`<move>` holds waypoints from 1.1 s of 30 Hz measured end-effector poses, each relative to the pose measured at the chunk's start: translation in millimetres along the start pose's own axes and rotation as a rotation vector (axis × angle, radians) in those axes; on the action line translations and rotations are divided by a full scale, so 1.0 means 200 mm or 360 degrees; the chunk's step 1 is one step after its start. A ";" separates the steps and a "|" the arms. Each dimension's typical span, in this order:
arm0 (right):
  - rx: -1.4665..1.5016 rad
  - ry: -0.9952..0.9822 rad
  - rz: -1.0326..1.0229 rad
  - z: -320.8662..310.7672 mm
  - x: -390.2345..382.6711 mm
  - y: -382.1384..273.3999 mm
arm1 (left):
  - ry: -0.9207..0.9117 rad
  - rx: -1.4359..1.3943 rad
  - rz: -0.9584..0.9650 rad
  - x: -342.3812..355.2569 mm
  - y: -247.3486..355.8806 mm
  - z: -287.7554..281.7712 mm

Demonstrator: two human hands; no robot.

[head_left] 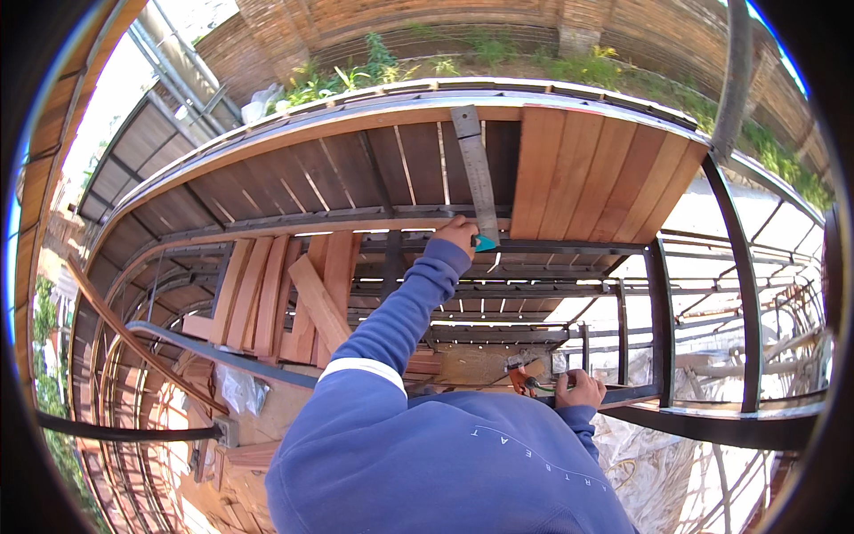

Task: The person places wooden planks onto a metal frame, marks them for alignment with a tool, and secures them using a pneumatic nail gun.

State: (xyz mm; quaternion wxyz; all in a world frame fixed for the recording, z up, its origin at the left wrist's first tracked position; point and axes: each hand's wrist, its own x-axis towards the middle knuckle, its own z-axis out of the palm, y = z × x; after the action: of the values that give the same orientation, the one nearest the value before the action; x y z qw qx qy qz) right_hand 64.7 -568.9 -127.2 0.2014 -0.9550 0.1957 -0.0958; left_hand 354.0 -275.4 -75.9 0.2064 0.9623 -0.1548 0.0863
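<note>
My left hand point(456, 233) reaches forward, its fingers closed around a small teal tool point(483, 242) whose kind I cannot make out. The teal tool meets the near end of a long metal ruler point(476, 169), which lies across the gap between two frame rails. To the right of the ruler, fitted reddish wooden boards point(605, 178) cover part of the frame. My right hand point(580, 389) is low and near my body, fingers curled over a dark metal rail point(633, 393). Just left of it, an orange and black tool point(522, 380) is partly visible.
Loose wooden planks point(258, 298) lie across the frame at left, one slanting over the others. Dark metal uprights point(660, 320) rise at right. A clear plastic bag point(242, 392) lies below left. Beyond the frame are plants point(378, 62) and a brick wall point(498, 22).
</note>
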 end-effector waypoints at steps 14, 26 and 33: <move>-0.0320 -0.0175 -0.0094 0.08 0.02 0.11 | -0.0021 -0.0376 -0.0631 -1.10 -0.31 -0.65; -0.0273 -0.0194 0.0018 0.10 0.05 0.10 | -0.0423 0.0004 -0.1308 -1.60 -1.32 -1.23; -0.0252 -0.0185 -0.0004 0.12 0.06 0.16 | -0.0649 0.0074 -0.1369 -1.64 -1.56 -1.32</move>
State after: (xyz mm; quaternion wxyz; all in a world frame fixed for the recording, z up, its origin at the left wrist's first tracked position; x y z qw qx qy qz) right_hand 70.5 -592.5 -161.7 0.1362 -0.9721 0.1895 -0.0247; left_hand 122.7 192.9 -29.1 0.1672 0.9407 0.2223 -0.1942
